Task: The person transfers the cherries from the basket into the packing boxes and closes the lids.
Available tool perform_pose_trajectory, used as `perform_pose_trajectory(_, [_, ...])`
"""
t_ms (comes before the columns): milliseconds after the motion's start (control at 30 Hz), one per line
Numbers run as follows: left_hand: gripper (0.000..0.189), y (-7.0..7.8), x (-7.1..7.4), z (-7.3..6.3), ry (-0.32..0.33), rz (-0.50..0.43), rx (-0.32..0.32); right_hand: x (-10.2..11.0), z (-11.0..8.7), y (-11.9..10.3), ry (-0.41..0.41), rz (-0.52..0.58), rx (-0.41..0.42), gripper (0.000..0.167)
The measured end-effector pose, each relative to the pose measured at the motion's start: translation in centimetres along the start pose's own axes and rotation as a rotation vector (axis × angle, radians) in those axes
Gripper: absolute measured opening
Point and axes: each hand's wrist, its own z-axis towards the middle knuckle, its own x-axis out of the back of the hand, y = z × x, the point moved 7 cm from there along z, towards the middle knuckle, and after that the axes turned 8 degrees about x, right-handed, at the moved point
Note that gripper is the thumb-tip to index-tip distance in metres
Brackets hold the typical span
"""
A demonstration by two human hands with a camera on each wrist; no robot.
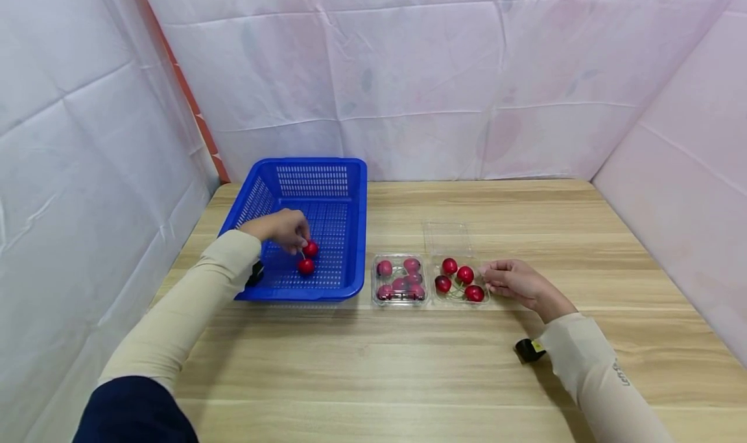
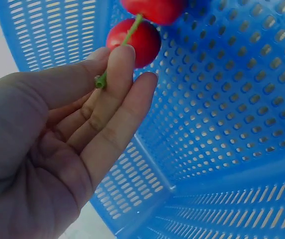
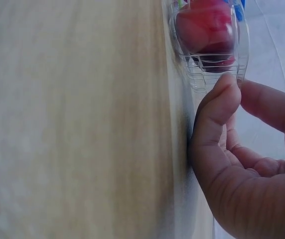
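Note:
Inside the blue basket point(image 1: 357, 248), my left hand point(image 1: 286, 229) pinches the green stem point(image 2: 131, 31) of a red cherry point(image 1: 305, 267) between thumb and finger. A second cherry point(image 1: 312, 248) sits right beside it, partly behind my fingers in the left wrist view. On the right, my right hand point(image 1: 516, 281) pinches the right edge of an open clear plastic box point(image 1: 461, 299) between thumb and fingers. Several cherries point(image 1: 465, 274) with stems lie in that box, and its clear lid point(image 1: 448, 239) is folded back on the table.
Between basket and open box stands another clear plastic box point(image 1: 399, 303), lid down, with several cherries inside. All of it is on a wooden table point(image 1: 373, 365). Pale cloth walls point(image 1: 408, 73) rise behind the table and at both sides.

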Motion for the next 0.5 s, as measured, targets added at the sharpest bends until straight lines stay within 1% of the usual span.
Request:
perform_pose_trajectory(100, [0.008,0.4,0.5,-0.5,0.033,0.01,-0.037,0.0,0.0,0.0,0.0,0.0,-0.003,0.03])
perform_pose_trajectory(167, [0.009,0.7,0.9,-0.8,0.058,0.027,-0.066,0.1,0.1,0.0,-0.002,0.0,-0.003,0.029])
perform_pose_trajectory(367, [0.011,1.3,2.1,-1.6,0.123,0.02,-0.098,0.2,0.1,0.1,-0.002,-0.004,-0.004,0.03])
perform_pose_trajectory(500, [0.011,1.8,2.7,-2.0,0.173,0.037,-0.121,0.2,0.2,0.1,0.001,-0.007,-0.004,0.031])
